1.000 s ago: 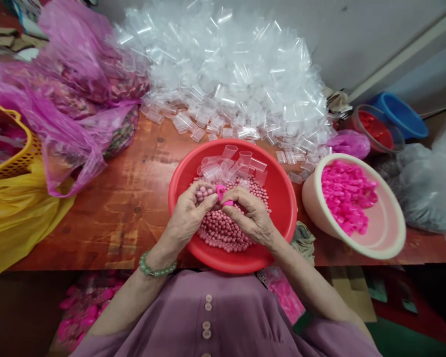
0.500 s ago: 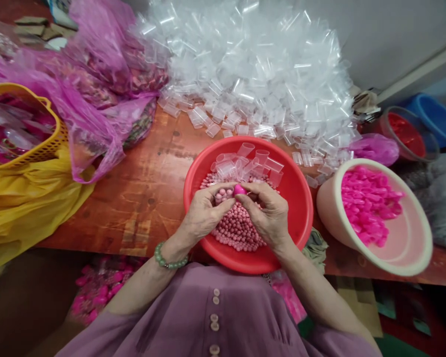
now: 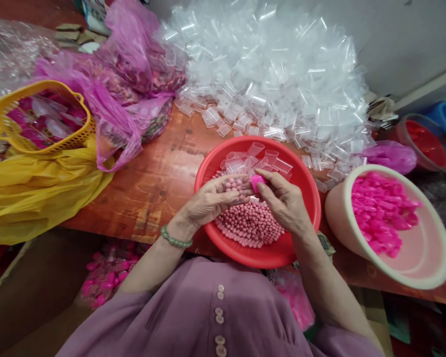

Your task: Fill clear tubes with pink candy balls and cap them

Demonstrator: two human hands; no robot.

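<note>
Head view, and both hands are over the red basin (image 3: 305, 198); the left hand (image 3: 211, 201) lies cupped, palm up, with a clutch of pink beads (image 3: 235, 184) cradled in its curled fingers; the right hand (image 3: 284, 201) pinches a small bright pink cap (image 3: 256, 182) between thumb and forefinger, right at the left hand's fingertips; whether a clear tube sits under that cap I cannot tell. Below the hands, the bead heap (image 3: 250, 225) fills the near side of the basin, with loose clear tubes (image 3: 262, 157) along its far side.

Against half a second ago, the whole scene has slid right and down in frame as the head turned left; the yellow basket (image 3: 11, 111) now shows in full on its yellow bag (image 3: 40, 193); the grip on the cap looks unchanged, and a second ago an open pink ring showed there instead.

Behind, the big pile of clear tubes (image 3: 278, 74) covers the wooden table (image 3: 159, 183); at right, the cream bowl (image 3: 427, 267) holds pink caps (image 3: 381, 213).
</note>
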